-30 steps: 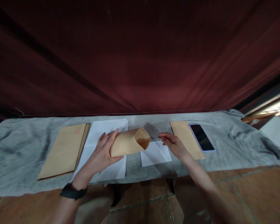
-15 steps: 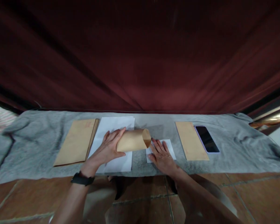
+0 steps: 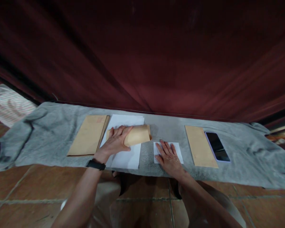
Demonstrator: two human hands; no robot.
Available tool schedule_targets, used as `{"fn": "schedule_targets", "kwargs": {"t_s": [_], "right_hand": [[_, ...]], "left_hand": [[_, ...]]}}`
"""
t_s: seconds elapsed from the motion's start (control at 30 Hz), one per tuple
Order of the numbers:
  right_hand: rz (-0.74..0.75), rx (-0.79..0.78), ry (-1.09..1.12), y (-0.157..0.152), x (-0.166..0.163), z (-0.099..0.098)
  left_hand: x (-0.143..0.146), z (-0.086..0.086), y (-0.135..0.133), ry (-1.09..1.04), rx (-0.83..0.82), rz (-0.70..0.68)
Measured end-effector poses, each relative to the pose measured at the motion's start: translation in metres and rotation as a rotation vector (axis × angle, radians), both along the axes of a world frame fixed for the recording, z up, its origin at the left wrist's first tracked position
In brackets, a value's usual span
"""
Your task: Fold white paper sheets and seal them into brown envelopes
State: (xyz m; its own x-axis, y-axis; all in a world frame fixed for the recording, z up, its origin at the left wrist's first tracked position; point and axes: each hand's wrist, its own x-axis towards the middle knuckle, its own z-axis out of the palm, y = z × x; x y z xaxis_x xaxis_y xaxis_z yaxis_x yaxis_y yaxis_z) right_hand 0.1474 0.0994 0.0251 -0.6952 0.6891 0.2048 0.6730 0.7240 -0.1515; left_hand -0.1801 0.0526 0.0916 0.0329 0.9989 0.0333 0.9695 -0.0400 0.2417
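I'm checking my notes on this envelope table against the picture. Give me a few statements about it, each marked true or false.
1. The left hand grips a brown envelope over the white sheets. True.
2. The right hand holds a pen. False: it lies flat on a small white paper.
3. A phone lies beside a single envelope. True.
4. The envelope stack sits right of the phone. False: it lies far left, beside the white sheets.
5. The left wrist is bare. False: it wears a dark band.
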Motion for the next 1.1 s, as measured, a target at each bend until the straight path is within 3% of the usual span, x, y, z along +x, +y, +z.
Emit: {"fn": "schedule_targets", "kwargs": {"t_s": [0.37,0.47,0.6,0.67,0.77,0.87,1.1], "right_hand": [[0.001,0.010,-0.028,0.000,0.000,0.000],[0.003,0.028,-0.026,0.000,0.000,-0.002],[0.038,0.044,-0.022,0.003,0.006,-0.008],[0.075,0.042,-0.013,0.007,0.012,-0.012],[0.132,0.022,0.009,0.012,0.020,-0.015],[0.150,0.000,0.035,0.015,0.024,-0.014],[0.107,-0.050,0.062,0.013,0.025,-0.009]], "left_hand": [[-0.010,-0.001,-0.003,0.026,-0.094,0.075],[0.023,0.001,-0.004,0.065,0.050,-0.014],[0.104,-0.008,-0.014,0.099,0.213,-0.397],[0.138,-0.018,-0.022,0.112,0.220,-0.497],[0.165,-0.035,-0.035,0.115,0.212,-0.446],[0.169,-0.047,-0.041,0.113,0.197,-0.387],[0.171,-0.054,-0.041,0.126,0.193,-0.385]]}}
